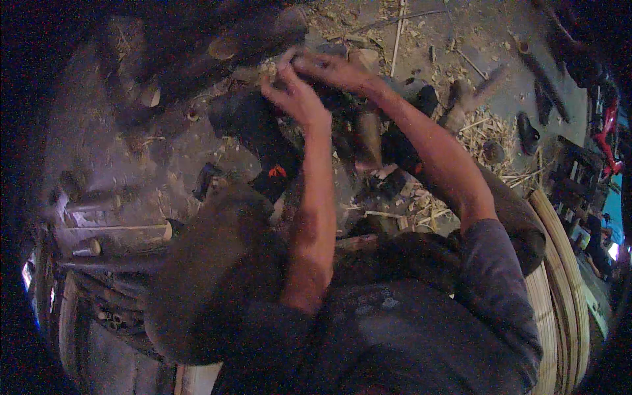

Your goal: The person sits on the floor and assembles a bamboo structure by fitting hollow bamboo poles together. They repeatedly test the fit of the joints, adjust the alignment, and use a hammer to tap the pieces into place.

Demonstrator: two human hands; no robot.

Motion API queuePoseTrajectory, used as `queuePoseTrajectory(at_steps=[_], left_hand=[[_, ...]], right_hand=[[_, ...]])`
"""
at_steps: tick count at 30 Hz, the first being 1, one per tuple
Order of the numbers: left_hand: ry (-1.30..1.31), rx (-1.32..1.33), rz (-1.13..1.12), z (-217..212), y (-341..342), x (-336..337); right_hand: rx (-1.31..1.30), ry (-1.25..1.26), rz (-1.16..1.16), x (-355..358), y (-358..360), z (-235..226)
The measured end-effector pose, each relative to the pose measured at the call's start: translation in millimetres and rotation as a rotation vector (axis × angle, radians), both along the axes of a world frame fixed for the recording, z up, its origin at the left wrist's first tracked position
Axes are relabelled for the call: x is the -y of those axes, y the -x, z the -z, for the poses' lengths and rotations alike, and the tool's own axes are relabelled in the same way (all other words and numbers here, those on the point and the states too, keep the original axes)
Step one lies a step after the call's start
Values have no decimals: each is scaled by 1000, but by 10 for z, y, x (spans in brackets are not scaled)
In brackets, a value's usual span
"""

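Note:
My left hand [297, 97] and my right hand [334, 70] meet at the top middle, both arms stretched forward over my knees. The fingers of both curl around a small dark piece [309, 78]; it is too dim to tell what it is. Just below the hands a brown wooden stub [368, 139] stands upright between my feet. My dark shoe with an orange mark [275, 168] rests on the ground beneath my left forearm.
Thick bamboo logs [227, 46] lie at the upper left and cut bamboo tubes [118, 230] at the left. Curved bamboo strips [559, 283] bend around my right side. Shavings [490, 131], a dark sandal [528, 131] and a long dark tool [543, 79] litter the concrete floor.

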State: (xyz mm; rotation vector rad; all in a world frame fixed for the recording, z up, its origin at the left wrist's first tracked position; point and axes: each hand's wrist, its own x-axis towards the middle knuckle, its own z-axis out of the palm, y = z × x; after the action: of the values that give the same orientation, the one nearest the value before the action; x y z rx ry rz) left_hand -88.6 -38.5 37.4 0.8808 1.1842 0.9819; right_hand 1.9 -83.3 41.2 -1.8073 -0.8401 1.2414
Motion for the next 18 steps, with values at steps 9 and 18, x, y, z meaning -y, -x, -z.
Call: queuePoseTrajectory(at_steps=[9, 18], left_hand=[[787, 344, 676, -581, 51, 913], [-61, -288, 1469, -459, 254, 943]], right_hand=[[372, -149, 817, 1175, 260, -1127], [342, -142, 642, 1919, 1252, -666]])
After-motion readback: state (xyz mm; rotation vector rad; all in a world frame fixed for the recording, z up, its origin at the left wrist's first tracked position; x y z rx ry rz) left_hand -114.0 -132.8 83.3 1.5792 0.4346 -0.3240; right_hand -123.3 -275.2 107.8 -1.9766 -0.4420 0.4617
